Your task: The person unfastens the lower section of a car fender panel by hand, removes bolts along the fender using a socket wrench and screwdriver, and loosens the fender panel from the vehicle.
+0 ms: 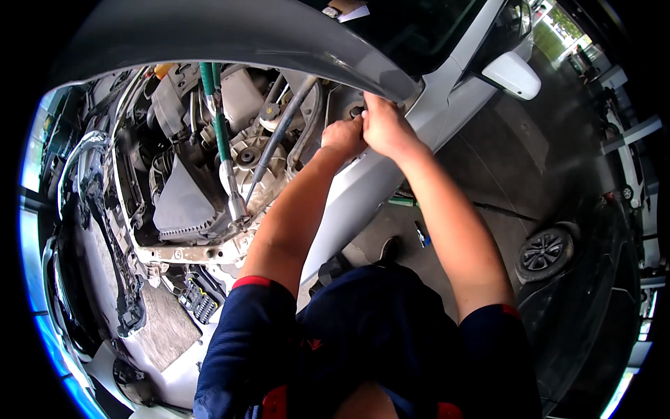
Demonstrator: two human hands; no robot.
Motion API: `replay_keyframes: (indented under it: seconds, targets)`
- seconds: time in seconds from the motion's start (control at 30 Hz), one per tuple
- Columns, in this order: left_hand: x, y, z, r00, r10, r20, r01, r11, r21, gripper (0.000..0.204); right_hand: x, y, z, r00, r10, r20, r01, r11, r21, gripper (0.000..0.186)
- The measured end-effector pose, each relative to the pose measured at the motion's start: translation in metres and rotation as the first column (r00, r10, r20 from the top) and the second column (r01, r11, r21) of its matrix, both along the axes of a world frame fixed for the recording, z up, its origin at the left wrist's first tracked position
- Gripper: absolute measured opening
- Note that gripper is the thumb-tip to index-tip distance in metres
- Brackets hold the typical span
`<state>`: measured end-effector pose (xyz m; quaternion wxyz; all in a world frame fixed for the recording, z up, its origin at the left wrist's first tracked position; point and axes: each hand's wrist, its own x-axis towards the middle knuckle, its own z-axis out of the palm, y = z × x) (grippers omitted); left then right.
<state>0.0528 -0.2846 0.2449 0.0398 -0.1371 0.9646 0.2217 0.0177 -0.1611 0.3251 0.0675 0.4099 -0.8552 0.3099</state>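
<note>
The left hand (344, 138) and right hand (387, 129) were together over the upper edge of the fender (363, 195), fingers curled (around what, I couldn't tell); a dark knob (357, 111) showed beside them, inboard of the fender; it seemed light, stiff, best pinched by its sides.

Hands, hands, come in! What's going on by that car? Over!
Left bare hand and right bare hand close together, near silver metal fender. Exact grip unclear. Raised, curved grey metal hood right beside them.
</note>
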Motion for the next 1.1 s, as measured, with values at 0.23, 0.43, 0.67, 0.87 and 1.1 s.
replay_keyframes:
  seconds: [0.23,0.43,0.67,0.87,1.1]
  targets:
    - [0.001,0.003,0.008,0.999,-0.002,0.032,0.002,1.000,-0.004,0.048,0.010,-0.007,-0.005,0.973,-0.159,-0.165,0.164,0.986,0.018,0.045]
    - [0.000,0.003,0.008,0.999,-0.051,0.006,0.051,0.998,-0.022,0.047,-0.001,0.001,-0.005,0.998,-0.042,-0.056,0.043,0.999,0.003,0.047]
    - [0.001,0.000,0.000,0.997,-0.072,-0.026,0.069,0.992,-0.102,0.047,0.016,-0.001,-0.005,0.966,-0.147,-0.211,0.130,0.987,-0.095,0.050]
    - [-0.003,0.000,-0.014,0.996,-0.063,-0.068,0.057,0.994,-0.091,0.051,0.008,-0.009,0.003,0.990,-0.121,-0.067,0.129,0.983,0.128,0.047]
    - [-0.006,-0.001,-0.009,0.996,-0.069,-0.059,0.065,0.995,-0.075,0.046,-0.010,0.007,-0.003,0.999,0.037,0.026,-0.037,0.999,0.009,0.048]
